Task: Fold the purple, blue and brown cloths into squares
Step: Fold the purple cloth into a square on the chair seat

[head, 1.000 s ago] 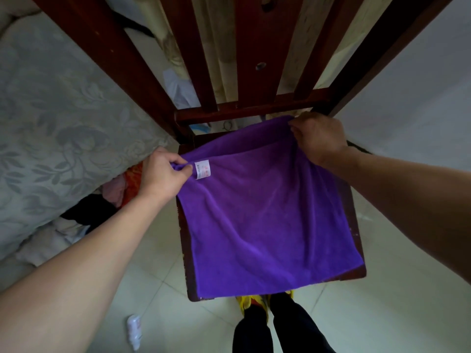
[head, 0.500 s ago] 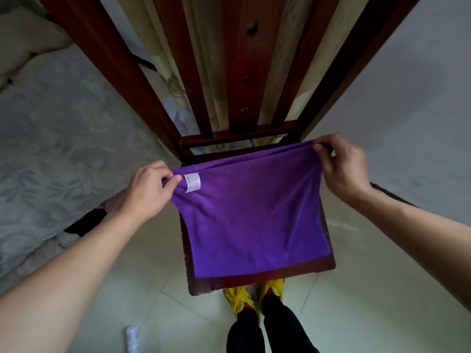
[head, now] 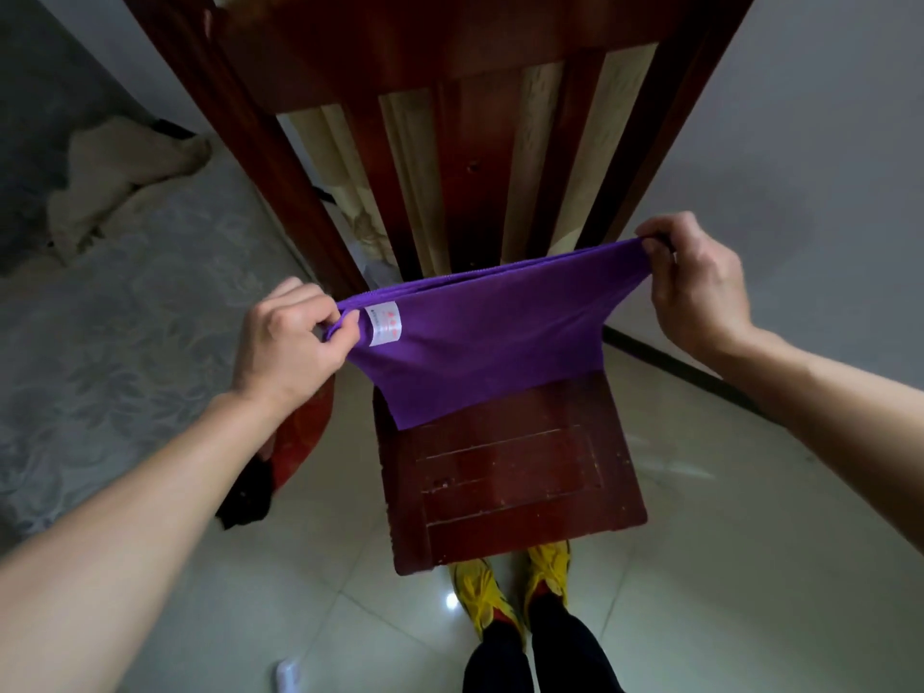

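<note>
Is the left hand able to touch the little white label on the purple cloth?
Probably yes. The left hand pinches the soft purple cloth at its top corner, right beside the small white label. Nothing lies between them, so a short slide across would likely do.

The purple cloth (head: 480, 342) is soft, matt, fine-piled fabric with a stitched edge and a small white woven label (head: 384, 323). The chair (head: 505, 472) is dark red-brown wood, its varnished seat glossy but scuffed and speckled. The floor (head: 750, 567) is smooth, shiny pale tile that mirrors light, and the bedspread (head: 115, 332) is grey floral-patterned cloth.
</note>
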Demonstrator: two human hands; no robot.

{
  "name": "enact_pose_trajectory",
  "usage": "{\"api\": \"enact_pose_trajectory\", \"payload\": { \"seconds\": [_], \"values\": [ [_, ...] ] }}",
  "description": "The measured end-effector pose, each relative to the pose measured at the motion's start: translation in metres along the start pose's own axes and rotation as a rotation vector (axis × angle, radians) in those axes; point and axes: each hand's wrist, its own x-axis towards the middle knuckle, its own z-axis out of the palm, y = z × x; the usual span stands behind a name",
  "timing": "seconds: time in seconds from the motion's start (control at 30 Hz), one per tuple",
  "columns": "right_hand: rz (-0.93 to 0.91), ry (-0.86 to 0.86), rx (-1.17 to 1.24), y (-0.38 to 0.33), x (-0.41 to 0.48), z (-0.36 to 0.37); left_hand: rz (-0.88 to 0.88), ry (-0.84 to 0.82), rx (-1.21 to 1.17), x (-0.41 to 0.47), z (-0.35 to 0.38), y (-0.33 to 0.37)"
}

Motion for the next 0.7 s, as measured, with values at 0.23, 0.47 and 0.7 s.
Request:
{"api": "enact_pose_trajectory", "payload": {
  "seconds": [0.23, 0.47, 0.7],
  "values": [
    [-0.111, -0.089, -0.159, 0.009, -0.005, -0.007, -0.012, 0.005, 0.004, -0.002, -0.001, 0.01],
    [-0.041, -0.065, -0.148, -0.003, 0.006, -0.007, -0.184, 0.136, -0.077, 0.005, -0.006, 0.016],
    [-0.046, 0.016, -0.093, -0.029, 0.028, -0.031, -0.309, 0.189, -0.188, 0.028, -0.029, 0.022]
  ]
}}
